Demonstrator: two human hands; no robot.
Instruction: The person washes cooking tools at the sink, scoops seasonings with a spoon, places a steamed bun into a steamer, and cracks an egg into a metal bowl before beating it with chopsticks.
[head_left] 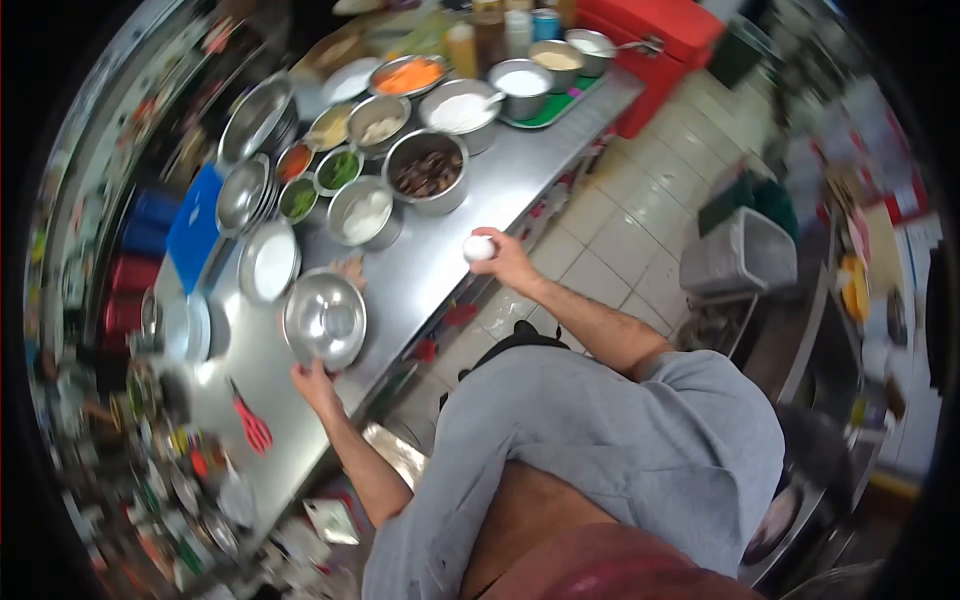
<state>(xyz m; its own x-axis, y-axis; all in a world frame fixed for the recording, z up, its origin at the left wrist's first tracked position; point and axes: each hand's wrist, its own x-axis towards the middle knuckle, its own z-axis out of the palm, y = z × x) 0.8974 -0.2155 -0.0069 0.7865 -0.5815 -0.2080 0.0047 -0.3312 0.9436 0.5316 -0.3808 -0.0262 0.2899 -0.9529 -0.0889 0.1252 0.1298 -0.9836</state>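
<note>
My right hand (510, 262) is closed around a white egg (478, 248) and holds it above the table's front edge. My left hand (317, 388) grips the near rim of a shiny metal mixing bowl (325, 318), which looks empty and sits on the steel table. Just behind this bowl lies something pale and brownish (350, 270), too blurred to name. A pot holding white, rounded pieces (365, 216) stands farther back, beside a deeper pot of dark brown chunks (428, 175).
Red-handled scissors (252, 428) lie on the steel table (225, 385), left of the bowl. Around it are a bowl of white contents (270, 262), stacked metal bowls (243, 195) and shredded orange food (410, 75). A red cooler (650, 50) stands past the table's far end.
</note>
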